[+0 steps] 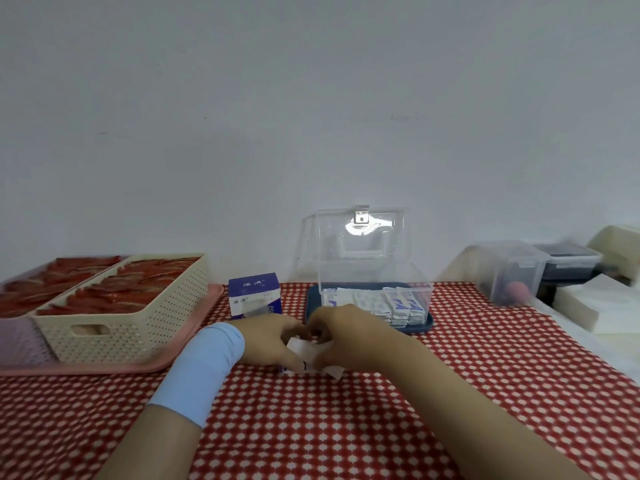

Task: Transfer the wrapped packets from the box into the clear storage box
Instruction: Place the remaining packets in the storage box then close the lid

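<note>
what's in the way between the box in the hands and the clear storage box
Nothing visible. Both hands hold the small box just in front of the clear storage box, whose lid stands open, leaving its top free.

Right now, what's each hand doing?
Left hand: closed on the small box.
Right hand: fingers closed on the same small box.

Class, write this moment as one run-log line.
left hand + right hand: both on small box | clear storage box: lid up, packets inside | spare blue box: upright
</note>
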Tool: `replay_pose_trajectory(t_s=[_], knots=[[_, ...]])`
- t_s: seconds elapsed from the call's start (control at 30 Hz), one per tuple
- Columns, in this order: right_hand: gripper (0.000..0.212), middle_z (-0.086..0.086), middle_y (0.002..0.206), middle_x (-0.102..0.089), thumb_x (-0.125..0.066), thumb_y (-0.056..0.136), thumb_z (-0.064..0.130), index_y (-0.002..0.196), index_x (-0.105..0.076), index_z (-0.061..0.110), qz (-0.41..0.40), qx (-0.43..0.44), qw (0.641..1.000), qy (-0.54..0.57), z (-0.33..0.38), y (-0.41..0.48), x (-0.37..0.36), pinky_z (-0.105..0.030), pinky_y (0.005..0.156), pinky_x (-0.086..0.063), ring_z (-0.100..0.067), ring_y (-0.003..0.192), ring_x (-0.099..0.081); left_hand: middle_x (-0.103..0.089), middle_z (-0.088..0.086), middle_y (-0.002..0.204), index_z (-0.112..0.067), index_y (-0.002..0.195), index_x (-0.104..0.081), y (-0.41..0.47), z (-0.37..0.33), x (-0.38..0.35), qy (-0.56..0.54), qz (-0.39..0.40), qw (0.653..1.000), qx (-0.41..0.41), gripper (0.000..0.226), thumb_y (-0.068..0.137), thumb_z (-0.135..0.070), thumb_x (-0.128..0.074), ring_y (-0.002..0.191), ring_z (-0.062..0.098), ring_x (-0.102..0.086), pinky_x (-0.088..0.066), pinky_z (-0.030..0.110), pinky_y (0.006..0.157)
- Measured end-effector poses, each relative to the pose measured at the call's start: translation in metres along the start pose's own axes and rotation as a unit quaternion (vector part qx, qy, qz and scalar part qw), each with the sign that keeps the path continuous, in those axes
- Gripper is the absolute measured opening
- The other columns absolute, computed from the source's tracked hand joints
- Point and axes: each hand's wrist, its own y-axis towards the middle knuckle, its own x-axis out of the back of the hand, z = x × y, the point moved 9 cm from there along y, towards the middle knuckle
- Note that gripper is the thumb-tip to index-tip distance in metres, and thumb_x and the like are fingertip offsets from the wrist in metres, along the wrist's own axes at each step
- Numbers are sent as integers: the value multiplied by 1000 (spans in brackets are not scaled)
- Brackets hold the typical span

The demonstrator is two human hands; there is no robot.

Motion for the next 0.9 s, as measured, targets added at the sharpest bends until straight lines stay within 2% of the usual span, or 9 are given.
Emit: replay_pose_trajectory(t_s=[0.13,0.27,0.33,0.4,0.5,0.57,0.67,0.77,0.9], knots=[[47,2,127,-64,-76,86,24,130,-63,23,47,-12,998,-27,-11,-4,-5,-26,90,-48,-17,107,-60,-63,-8,114,-28,131,-56,-2,13,2,35,12,997,66,47,88,-41,-69,87,9,-66,-54,20,76],[30,0,113,-68,-67,92,20,121,-68,22,17,-11,1000,-15,-8,1,-1,-30,86,-53,-19,98,-63,-74,0,100,-25,108,-68,2,9,5,43,-21,997,60,16,93,-25,-64,71,7,-68,-52,17,66],[28,-1,111,-67,-61,96,23,123,-66,22,41,-9,999,-24,-7,2,-10,-30,78,-47,-18,93,-59,-74,1,101,-28,101,-66,4,1,2,65,-30,996,47,14,93,-19,-61,76,8,-65,-49,18,69],[32,-4,120,-64,-55,98,20,129,-61,22,70,-13,997,-32,-11,1,-20,-31,82,-43,-20,100,-57,-67,0,121,-27,121,-61,3,-4,4,109,-37,992,56,30,91,-24,-63,98,14,-62,-49,24,83],[38,-4,130,-61,-52,99,13,135,-57,23,67,-29,997,-33,-19,0,-16,-34,93,-45,-23,114,-58,-50,-1,145,-24,149,-38,-5,1,17,153,-60,981,102,69,88,-36,-68,126,20,-52,-44,32,102],[40,-3,129,-62,-55,97,12,136,-57,23,60,-30,997,-30,-20,1,-14,-32,91,-45,-22,113,-58,-52,-1,143,-26,151,-33,-7,-5,16,139,-52,985,82,72,89,-35,-68,126,21,-52,-43,32,102],[37,-4,121,-65,-59,94,18,131,-61,21,58,-26,998,-31,-19,3,-17,-29,81,-44,-19,97,-58,-49,1,147,-26,153,-28,-6,-24,-2,119,-13,992,39,73,91,-35,-65,127,22,-51,-42,34,106],[32,-6,116,-66,-58,94,16,125,-65,19,57,-42,997,-30,-26,3,-15,-29,78,-44,-19,92,-56,-43,3,152,-22,153,-27,-1,-25,-6,125,-9,991,37,68,95,-33,-60,132,23,-47,-41,36,109],[33,-3,114,-67,-60,94,16,125,-67,20,66,-47,996,-28,-29,5,-15,-27,78,-44,-18,94,-59,-52,3,143,-21,146,-40,-2,-17,-5,161,9,985,55,51,98,-30,-55,124,22,-53,-43,31,96]])
